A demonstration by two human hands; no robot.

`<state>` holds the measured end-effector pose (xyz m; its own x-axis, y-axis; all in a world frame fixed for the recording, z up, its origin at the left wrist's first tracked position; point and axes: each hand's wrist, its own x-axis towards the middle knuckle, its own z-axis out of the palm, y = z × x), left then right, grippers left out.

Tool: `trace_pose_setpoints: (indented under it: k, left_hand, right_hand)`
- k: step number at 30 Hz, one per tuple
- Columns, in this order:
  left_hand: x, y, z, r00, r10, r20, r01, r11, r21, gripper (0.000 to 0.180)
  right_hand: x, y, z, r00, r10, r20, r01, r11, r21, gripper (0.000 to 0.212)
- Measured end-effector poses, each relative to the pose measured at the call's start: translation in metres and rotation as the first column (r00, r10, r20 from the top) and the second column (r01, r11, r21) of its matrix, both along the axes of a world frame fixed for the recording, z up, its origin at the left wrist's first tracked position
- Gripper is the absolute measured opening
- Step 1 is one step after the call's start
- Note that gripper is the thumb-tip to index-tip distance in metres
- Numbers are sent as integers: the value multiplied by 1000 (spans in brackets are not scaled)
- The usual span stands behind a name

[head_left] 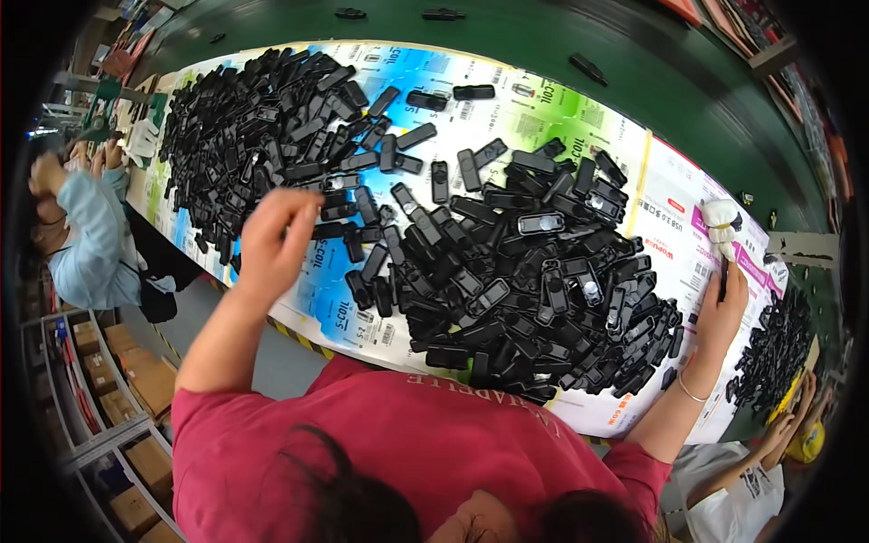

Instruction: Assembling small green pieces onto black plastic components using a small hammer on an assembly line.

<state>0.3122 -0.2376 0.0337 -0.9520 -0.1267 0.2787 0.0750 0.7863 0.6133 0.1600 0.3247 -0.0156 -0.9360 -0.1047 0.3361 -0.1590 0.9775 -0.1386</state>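
Note:
Many small black plastic casings (543,262) lie heaped on the printed sheets of the worktable. A second, denser heap of black casings (231,136) spreads to the left. My left hand (276,240) is over the near edge of that left heap, fingers curled and pressed together; what they hold, if anything, is hidden. On the right, my right hand (724,303) closes around a dark piece that looks like one of the black casings. Just beyond its fingertips lies a bundled white cloth or glove (722,222).
A green conveyor belt (507,41) runs along the far side with a few black pieces on it. Another black heap (774,353) lies at far right, near another person's arms (792,421). At left are a person in light blue (90,244) and shelves with cardboard boxes (140,371).

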Motion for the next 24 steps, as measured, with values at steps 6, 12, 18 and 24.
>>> trace_pose_setpoints:
  k: [6,12,18,24]
  left_hand:
    - [16,20,-15,992,-99,76,107,989,-102,24]
    - [-29,6,-33,990,-131,-46,113,955,-273,27]
    - [-34,29,-35,944,-326,-54,301,915,-269,40]
    - [-47,65,-28,896,-444,29,443,896,17,51]
  right_hand:
    - [-4,2,-1,1000,-19,-5,19,1000,-1,36]
    - [-1,-9,3,999,-17,-39,18,999,41,36]
    - [2,-7,1,998,-40,-43,42,998,47,37]
    - [5,-10,4,997,-69,-21,70,997,34,35]
